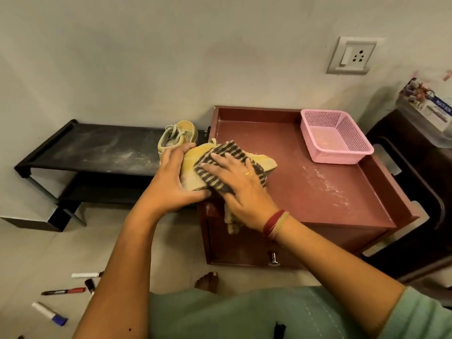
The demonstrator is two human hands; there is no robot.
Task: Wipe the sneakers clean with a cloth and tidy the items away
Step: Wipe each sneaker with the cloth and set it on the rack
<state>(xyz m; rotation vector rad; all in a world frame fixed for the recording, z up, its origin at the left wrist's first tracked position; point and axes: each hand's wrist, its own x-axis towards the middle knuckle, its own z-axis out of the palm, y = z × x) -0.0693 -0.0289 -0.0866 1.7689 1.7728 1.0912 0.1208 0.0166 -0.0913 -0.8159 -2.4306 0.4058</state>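
Head view: the left hand (176, 177) holds a yellow sneaker (193, 165) over the left edge of the red-brown tabletop (318, 187), its grip closed around the shoe with the fingers curled over the top and the thumb underneath. The right hand (241, 189) lies flat on a striped cloth (230, 152) and presses it onto the sneaker with straight fingers, so this grip is open (a loose end of the cloth hangs below the palm, in front of the cabinet). The tabletop has a raised rim, like a shallow tray, and pale smears show on its bare middle.

At the tabletop's far right corner stands a pink mesh basket (340, 154); only its own perforated floor shows inside. Just left of the tabletop, a second sneaker (177, 138) sits on the right end of a black shoe rack (97, 148), laces loose. To the right of the tabletop, on a dark cabinet, is a clear plastic box (430, 111) packed with small items too blurred to name. On the floor, left of the cabinet's front, lie several markers (63, 291).
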